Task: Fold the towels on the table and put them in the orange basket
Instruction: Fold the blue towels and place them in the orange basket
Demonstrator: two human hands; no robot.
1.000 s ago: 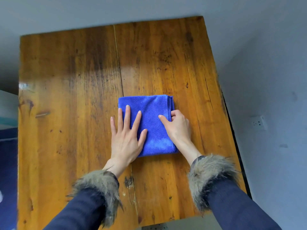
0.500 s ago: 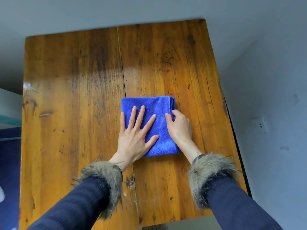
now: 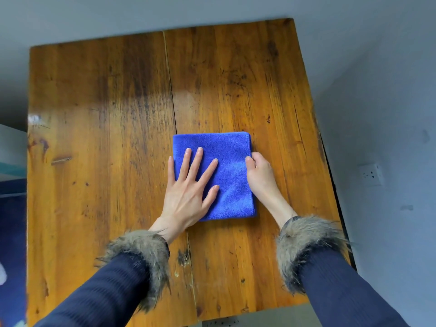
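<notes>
The worn, glossy orange-brown wooden tabletop (image 3: pixel 99 142), made of two broad planks with a seam down the middle, fills most of the view. On it, nearer the near edge than the far one and just right of the seam, lies the blue microfibre towel (image 3: pixel 232 149), folded into a compact, neat-edged square. The orange basket is nowhere in sight, so the towel's destination cannot be placed. The left hand (image 3: pixel 186 192) lies flat on the towel's left half with fingers spread wide, holding nothing, probably pressing the layers flat so the fold stays put. The right hand (image 3: pixel 259 173) sits at the towel's right edge with its fingers curled round that edge, seemingly to tidy the stacked layers or ready a lift. Both wrists wear grey-brown furry cuffs (image 3: pixel 304 241) on dark navy sleeves.
</notes>
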